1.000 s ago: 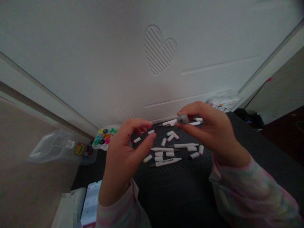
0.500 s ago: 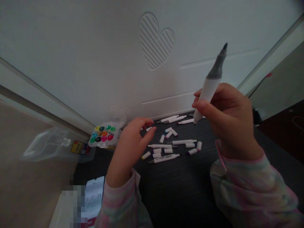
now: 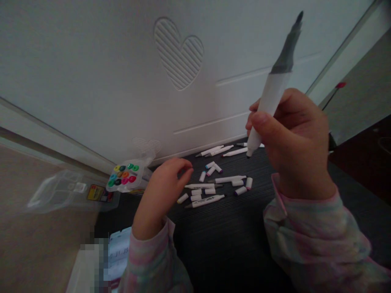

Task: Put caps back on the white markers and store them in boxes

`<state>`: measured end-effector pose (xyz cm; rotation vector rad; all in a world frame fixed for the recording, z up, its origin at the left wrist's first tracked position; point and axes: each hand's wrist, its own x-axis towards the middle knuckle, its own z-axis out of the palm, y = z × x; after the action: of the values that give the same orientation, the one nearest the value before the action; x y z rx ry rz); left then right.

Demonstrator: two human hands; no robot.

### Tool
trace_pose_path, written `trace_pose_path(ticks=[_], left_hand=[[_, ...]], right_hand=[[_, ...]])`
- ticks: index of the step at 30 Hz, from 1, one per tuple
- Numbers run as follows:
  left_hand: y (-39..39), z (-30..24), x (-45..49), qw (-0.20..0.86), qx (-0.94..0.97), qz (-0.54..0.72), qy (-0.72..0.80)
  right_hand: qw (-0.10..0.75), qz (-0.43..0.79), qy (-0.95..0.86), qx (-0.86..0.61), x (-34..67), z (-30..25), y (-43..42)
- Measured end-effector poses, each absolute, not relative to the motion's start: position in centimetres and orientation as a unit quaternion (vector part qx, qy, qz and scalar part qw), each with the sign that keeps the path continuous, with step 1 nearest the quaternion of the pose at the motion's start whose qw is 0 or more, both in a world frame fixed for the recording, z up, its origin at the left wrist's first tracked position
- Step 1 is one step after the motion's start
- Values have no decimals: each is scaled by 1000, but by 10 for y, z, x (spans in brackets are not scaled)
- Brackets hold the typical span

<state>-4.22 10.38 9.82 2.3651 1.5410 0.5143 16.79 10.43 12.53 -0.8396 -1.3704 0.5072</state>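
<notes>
The right hand (image 3: 293, 138) gripped a marker (image 3: 273, 94), its tip above the fingers. The left hand (image 3: 163, 189) curled beside loose caps (image 3: 210, 191); whether it held one was unclear.

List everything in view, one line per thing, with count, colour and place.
table: one, dark, centre
heart panel: one, white, behind the table
held marker: one, white barrel with grey uncapped tip, raised upright at right
lying markers: about six, white, scattered on the table
loose caps: several, white with coloured ends, among the lying markers
marker case: one, clear, coloured cap ends showing, back left of the table
clear lid: one, transparent, left of the marker case
left hand: one, curled, beside the loose caps
right hand: one, closed around the held marker
</notes>
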Motion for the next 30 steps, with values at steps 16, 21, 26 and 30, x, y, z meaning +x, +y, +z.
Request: trace_pose_path(ticks=[16, 21, 26, 30], left_hand=[[84, 59, -32, 127, 801, -122, 573], [82, 50, -36, 125, 791, -138, 583], [84, 46, -36, 134, 787, -140, 586], [85, 45, -39, 148, 790, -142, 578]], right_hand=[[738, 293, -536, -288, 194, 136, 108], [748, 309, -514, -284, 198, 137, 107], [748, 301, -514, -293, 200, 138, 106], [751, 307, -504, -297, 200, 138, 108]])
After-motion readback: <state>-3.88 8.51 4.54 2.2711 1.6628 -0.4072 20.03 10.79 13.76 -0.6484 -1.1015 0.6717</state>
